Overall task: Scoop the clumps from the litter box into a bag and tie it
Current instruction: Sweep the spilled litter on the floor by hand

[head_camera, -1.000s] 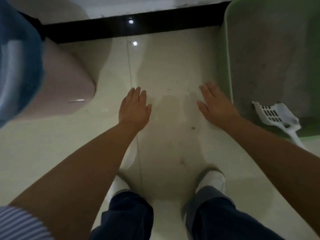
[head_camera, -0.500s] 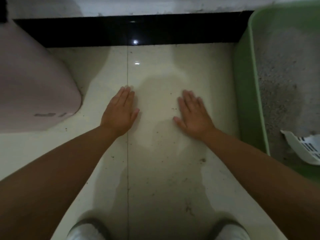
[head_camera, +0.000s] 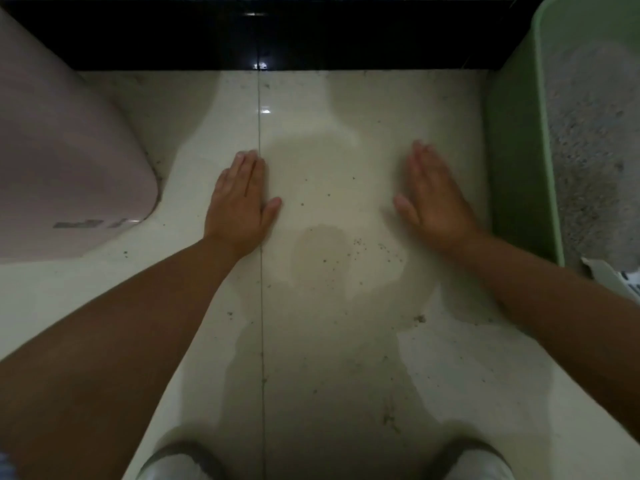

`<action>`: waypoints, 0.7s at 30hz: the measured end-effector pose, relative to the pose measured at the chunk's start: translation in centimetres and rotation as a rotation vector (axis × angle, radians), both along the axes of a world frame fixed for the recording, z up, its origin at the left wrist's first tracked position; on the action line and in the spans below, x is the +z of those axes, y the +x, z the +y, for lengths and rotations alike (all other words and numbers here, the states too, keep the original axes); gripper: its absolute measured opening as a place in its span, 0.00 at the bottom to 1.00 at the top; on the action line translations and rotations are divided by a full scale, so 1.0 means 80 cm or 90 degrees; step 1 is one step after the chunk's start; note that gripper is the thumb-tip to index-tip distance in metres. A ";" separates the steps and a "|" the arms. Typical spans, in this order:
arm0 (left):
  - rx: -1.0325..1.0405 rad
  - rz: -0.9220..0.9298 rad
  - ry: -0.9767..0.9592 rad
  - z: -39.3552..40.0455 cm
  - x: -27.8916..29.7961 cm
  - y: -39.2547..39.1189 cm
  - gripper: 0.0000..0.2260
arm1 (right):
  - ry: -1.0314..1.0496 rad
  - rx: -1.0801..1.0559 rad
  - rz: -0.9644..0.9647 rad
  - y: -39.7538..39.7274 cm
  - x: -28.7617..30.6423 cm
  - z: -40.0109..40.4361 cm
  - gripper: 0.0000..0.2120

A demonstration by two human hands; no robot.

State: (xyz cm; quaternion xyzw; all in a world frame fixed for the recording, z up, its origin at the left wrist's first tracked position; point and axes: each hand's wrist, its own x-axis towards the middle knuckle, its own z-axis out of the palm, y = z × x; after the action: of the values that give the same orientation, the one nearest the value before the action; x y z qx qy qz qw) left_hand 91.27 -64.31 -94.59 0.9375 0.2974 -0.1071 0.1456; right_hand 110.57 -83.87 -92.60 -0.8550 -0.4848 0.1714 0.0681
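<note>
A green litter box [head_camera: 519,161] stands at the right edge of the view, with grey litter [head_camera: 595,140] inside. A white slotted scoop [head_camera: 620,282] pokes out at the box's near end, mostly cut off by the frame. My left hand [head_camera: 240,202] is stretched out flat over the pale floor tiles, fingers straight and together, holding nothing. My right hand [head_camera: 436,202] is likewise flat and empty, just left of the box's green wall. No bag is in view.
A pink plastic container [head_camera: 65,161] sits on the floor at the left. A black skirting strip [head_camera: 277,36] runs along the wall ahead. Scattered litter grains [head_camera: 360,242] dot the tiles between my hands. My shoes [head_camera: 180,462] show at the bottom edge.
The view has dropped closer to the floor and shifted left, pushing the litter box and scoop toward the right edge. My hands stay flat and have spread slightly wider apart.
</note>
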 end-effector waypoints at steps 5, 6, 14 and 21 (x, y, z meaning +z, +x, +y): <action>-0.041 -0.005 0.017 0.006 -0.009 0.004 0.38 | -0.048 -0.254 -0.021 0.066 -0.012 0.042 0.37; -0.045 -0.005 0.019 0.007 -0.010 0.005 0.38 | -0.048 -0.278 -0.011 0.073 -0.014 0.053 0.36; -0.067 -0.018 0.042 0.012 -0.016 0.005 0.30 | -0.017 0.153 -0.093 0.034 -0.041 0.078 0.38; -0.082 -0.036 0.036 0.014 -0.008 0.006 0.30 | 0.012 0.453 -0.012 -0.057 -0.042 0.013 0.31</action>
State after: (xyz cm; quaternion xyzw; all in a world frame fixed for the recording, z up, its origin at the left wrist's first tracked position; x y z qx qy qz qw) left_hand 91.78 -63.21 -95.24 0.9611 0.2352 -0.0814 0.1200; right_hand 106.01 -82.80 -95.93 -0.6334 -0.7544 0.1720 0.0074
